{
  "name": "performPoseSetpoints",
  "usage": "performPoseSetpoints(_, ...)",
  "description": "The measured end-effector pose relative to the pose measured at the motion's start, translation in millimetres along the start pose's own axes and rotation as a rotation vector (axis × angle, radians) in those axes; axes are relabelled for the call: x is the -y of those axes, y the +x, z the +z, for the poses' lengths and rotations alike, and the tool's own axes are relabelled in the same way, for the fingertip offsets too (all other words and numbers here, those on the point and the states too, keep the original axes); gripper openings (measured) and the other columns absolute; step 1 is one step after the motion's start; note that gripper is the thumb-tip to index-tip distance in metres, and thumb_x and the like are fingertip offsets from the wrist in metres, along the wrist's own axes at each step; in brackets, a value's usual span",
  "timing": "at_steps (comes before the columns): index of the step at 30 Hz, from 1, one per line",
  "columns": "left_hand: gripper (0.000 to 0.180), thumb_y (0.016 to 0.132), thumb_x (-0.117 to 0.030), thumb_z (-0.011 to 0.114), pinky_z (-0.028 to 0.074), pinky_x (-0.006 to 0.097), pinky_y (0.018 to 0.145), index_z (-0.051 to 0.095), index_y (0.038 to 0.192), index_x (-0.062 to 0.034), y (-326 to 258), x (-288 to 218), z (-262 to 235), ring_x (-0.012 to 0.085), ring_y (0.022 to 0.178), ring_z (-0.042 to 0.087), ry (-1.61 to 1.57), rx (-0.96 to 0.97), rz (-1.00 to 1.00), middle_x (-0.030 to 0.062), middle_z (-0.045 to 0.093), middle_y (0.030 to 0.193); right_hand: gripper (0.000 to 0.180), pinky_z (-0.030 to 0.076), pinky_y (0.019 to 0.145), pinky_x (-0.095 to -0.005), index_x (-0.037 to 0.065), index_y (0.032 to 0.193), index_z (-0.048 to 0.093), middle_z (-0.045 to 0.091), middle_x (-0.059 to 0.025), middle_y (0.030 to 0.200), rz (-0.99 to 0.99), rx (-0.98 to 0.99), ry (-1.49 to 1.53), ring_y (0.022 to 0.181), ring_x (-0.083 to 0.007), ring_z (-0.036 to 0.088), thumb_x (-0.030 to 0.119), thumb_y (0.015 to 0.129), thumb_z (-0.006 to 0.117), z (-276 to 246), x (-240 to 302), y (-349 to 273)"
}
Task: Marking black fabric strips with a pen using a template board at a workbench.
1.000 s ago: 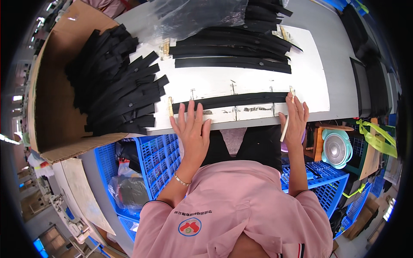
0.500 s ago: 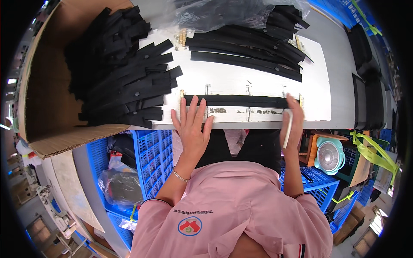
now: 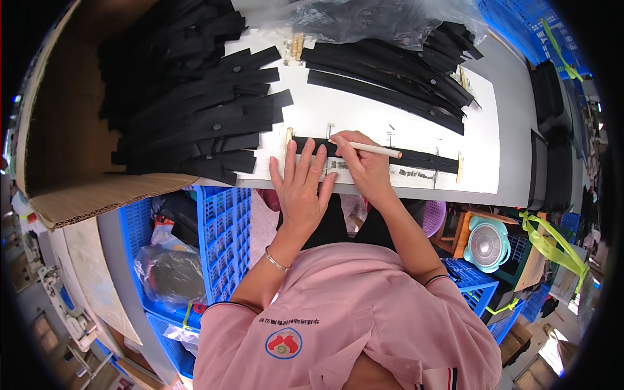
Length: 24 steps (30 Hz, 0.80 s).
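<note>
A black fabric strip (image 3: 422, 158) lies along the near part of a white board (image 3: 481, 123) that carries dark marks. My left hand (image 3: 302, 179) rests flat with fingers spread, its fingertips pressing the strip's left end. In my right hand (image 3: 368, 170) is a white pen-like marking stick (image 3: 377, 150), its tip at the strip beside a drawn mark on the board. Small tan stops (image 3: 460, 168) stand at the strip's ends. Farther back lie several more black strips (image 3: 390, 97) in a loose stack.
A cardboard box (image 3: 65, 149) on its side at the left spills a heap of black strips (image 3: 195, 123). Clear plastic film (image 3: 364, 23) covers the back. Black flat pieces (image 3: 552, 156) stand at the right. Blue crates (image 3: 224, 240) and a turquoise fan (image 3: 487, 244) sit below the table edge.
My right hand has moved left from the strip's right end to near my left hand, bringing the stick's tip to the strip. My left hand stays on the strip; the whole view has shifted slightly.
</note>
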<state>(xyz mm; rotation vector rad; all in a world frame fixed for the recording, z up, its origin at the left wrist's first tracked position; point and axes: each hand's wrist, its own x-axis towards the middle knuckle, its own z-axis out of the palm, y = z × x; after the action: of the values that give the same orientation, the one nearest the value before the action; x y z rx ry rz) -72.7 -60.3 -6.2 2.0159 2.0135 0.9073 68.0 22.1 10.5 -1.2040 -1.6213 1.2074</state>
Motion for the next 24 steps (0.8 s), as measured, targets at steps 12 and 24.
performPoseSetpoints(12,0.053,0.092,-0.029,0.074,0.015,0.060,0.120,0.061,0.140,-0.0114,0.0,1.6,1.7,0.0340,0.147,0.039,0.016,-0.036,0.025,0.0085,0.055,0.149,0.020,0.054,0.071,-0.0302,-0.003,0.105,0.072,0.074,-0.0124,0.097,-0.109,-0.049,-0.169,0.078,-0.0208,0.070,0.014,0.100,0.063,6.6,0.3,2.1)
performPoseSetpoints(24,0.049,0.093,-0.024,0.073,0.012,0.057,0.122,0.065,0.139,-0.0117,0.3,-1.3,2.8,0.0338,0.148,0.038,0.010,-0.019,0.005,0.0088,0.055,0.149,0.021,0.051,0.060,-0.0290,0.000,0.088,0.074,0.073,-0.0093,0.079,-0.140,0.019,-0.106,0.064,-0.0203,0.069,0.017,0.097,0.065,-0.4,-5.2,-0.2)
